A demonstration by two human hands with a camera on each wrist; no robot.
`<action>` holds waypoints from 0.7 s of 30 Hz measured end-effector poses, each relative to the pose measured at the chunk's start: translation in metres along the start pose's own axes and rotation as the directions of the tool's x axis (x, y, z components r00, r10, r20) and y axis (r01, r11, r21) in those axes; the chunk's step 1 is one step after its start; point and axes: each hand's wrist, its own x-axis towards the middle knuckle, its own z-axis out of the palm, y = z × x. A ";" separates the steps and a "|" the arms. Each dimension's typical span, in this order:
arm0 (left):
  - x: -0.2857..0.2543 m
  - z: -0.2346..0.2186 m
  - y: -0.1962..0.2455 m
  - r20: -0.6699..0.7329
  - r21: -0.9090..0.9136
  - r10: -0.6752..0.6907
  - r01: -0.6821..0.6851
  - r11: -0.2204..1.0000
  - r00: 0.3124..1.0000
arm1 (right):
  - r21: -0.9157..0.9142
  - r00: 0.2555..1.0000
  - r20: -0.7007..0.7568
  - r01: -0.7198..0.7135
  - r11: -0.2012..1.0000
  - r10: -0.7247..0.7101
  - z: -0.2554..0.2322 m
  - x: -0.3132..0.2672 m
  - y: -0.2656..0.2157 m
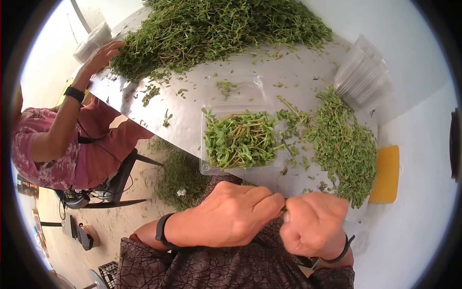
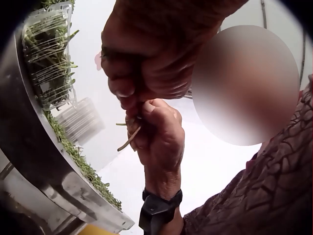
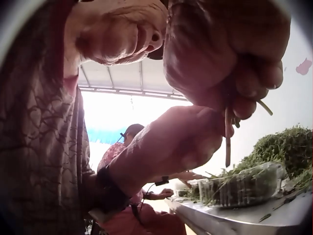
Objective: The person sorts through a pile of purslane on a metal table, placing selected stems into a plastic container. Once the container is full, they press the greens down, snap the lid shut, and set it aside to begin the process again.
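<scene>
My left hand [image 1: 231,212] and right hand [image 1: 313,224] meet in front of my body, below the table's near edge in the head view. Both have curled fingers and pinch a few plant stems [image 2: 129,139] between them. Cut-looking stem ends [image 3: 228,142] hang out below the fingers in the right wrist view; the rest of the stems is hidden inside the fists. Just beyond the hands, a clear plastic box [image 1: 204,149] with its lid [image 1: 260,86] folded back holds leafy green sprigs [image 1: 240,139].
A large heap of greens [image 1: 216,33] covers the metal table's [image 1: 187,103] far side. A smaller pile [image 1: 341,144] lies at right, near stacked clear boxes [image 1: 363,72] and a yellow board [image 1: 385,173]. Another person [image 1: 62,139] sits at left, one hand at the heap.
</scene>
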 end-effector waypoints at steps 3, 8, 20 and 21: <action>0.004 0.008 -0.005 -0.046 0.040 -0.020 0.021 0.999 0.999 | -0.014 1.000 0.001 -0.030 0.999 0.030 -0.003 -0.002 0.010; 0.010 0.017 -0.006 -0.114 0.039 -0.047 0.051 0.998 0.992 | -0.033 0.998 0.019 -0.055 0.998 0.055 -0.004 -0.004 0.018; -0.013 -0.016 -0.023 -0.297 0.432 -0.054 0.184 0.883 0.953 | -0.158 0.952 -0.142 -0.292 0.943 0.271 -0.015 -0.004 0.056; -0.016 -0.020 -0.023 -0.301 0.435 -0.086 0.217 0.874 0.950 | -0.155 0.949 -0.144 -0.303 0.940 0.282 -0.012 -0.005 0.055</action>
